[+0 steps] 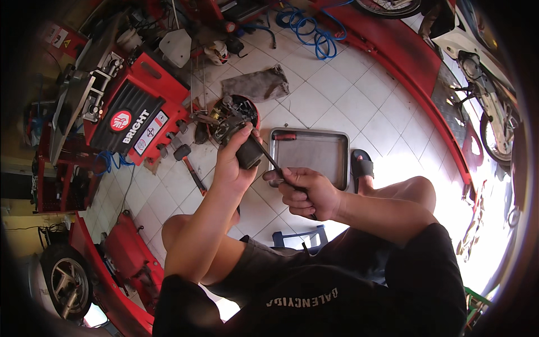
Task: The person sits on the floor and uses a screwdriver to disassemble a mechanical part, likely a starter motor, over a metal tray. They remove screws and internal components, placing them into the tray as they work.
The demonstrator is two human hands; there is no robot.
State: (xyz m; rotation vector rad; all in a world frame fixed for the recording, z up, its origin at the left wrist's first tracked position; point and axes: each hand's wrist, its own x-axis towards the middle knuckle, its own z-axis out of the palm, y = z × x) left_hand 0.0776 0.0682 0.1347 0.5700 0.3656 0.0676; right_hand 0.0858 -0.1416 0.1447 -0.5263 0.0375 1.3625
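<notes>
My left hand [234, 163] is raised in front of me, its fingers wrapped round a dark metal part with a black cylindrical end [249, 153]. Closed in my right hand [315, 194] is a thin dark rod-shaped tool [270, 159]. Its upper end slants up to the side of the metal part; whether the two touch I cannot tell. Behind the part stands a round red container [255, 111] with metal pieces in it, partly hidden by my left hand. Beyond my right hand, a grey metal tray [343, 160] lies on the floor with a red-handled tool [285, 137] inside.
On the tiled floor lie a grey cloth [256, 84], a hammer [191, 168] and a coiled blue hose [317, 28]. A red-and-black machine [137, 112] stands to the left. Red lift platforms run along both sides, with a motorcycle [477, 73] at the right. A blue stool [300, 238] is near my legs.
</notes>
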